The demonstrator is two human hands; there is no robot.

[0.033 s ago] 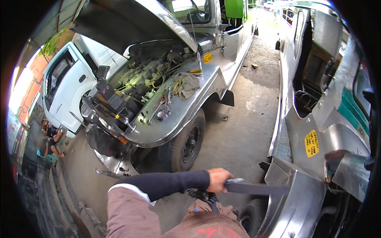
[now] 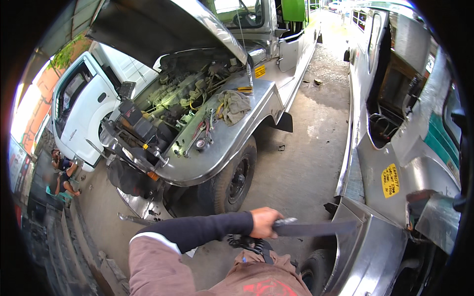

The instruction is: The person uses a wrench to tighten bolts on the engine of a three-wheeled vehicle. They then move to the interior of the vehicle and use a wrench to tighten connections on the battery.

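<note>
Head view: gripping one end of dark strip [image 2: 316, 229] in left hand [image 2: 265, 222], fingers curled tight round it, in front of waist. Pointing strip rightward, across silver vehicle [image 2: 365, 163] in view; cannot tell if touching. Cannot tell state of right hand, out of frame. Just below left hand: black coil [image 2: 245, 242]. Ahead, under raised hood [image 2: 143, 29]: engine [image 2: 182, 93]. On fender [image 2: 217, 158] beside it: rag [image 2: 233, 106], wrenches [image 2: 211, 121], round gauge [image 2: 200, 143]. Under fender: wheel [image 2: 239, 180]. Farther left: white truck [image 2: 86, 118].
</note>
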